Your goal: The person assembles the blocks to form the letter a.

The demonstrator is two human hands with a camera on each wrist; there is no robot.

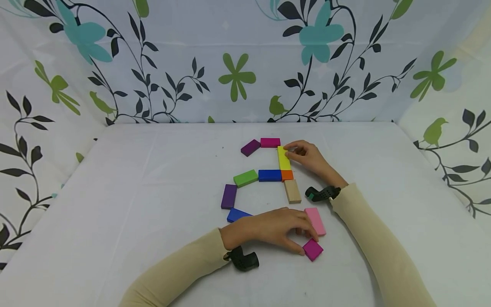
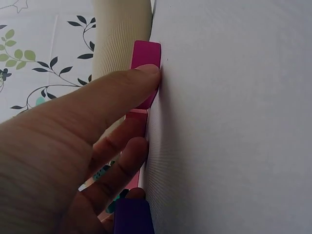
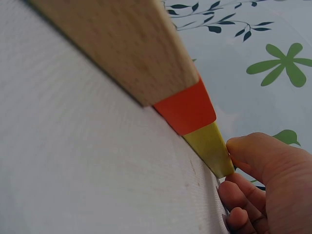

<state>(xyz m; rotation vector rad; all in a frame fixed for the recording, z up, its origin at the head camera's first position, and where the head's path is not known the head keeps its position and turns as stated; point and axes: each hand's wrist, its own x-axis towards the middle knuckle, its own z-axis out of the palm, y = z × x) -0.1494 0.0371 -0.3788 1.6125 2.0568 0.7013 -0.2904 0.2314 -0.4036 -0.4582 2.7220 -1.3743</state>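
Near the front, my left hand (image 1: 274, 226) pinches a magenta block (image 1: 313, 250) between thumb and fingers. In the left wrist view the thumb lies across that magenta block (image 2: 146, 53). Just behind it is a pink block (image 1: 316, 221), beside the left fingers. Farther back, my right hand (image 1: 307, 157) pinches the far end of a yellow block (image 1: 283, 158). The right wrist view has the yellow block (image 3: 210, 148) end to end with an orange block (image 3: 187, 109). A plain wooden block (image 1: 293, 191) lies in front of the orange one.
A blue block (image 1: 270, 175) and a green block (image 1: 245, 178) extend left from the orange one. Purple (image 1: 229, 196) and blue (image 1: 238, 215) blocks lie at the left, the latter partly behind the left hand. Dark purple (image 1: 250, 147) and magenta (image 1: 270, 143) blocks sit at the back.
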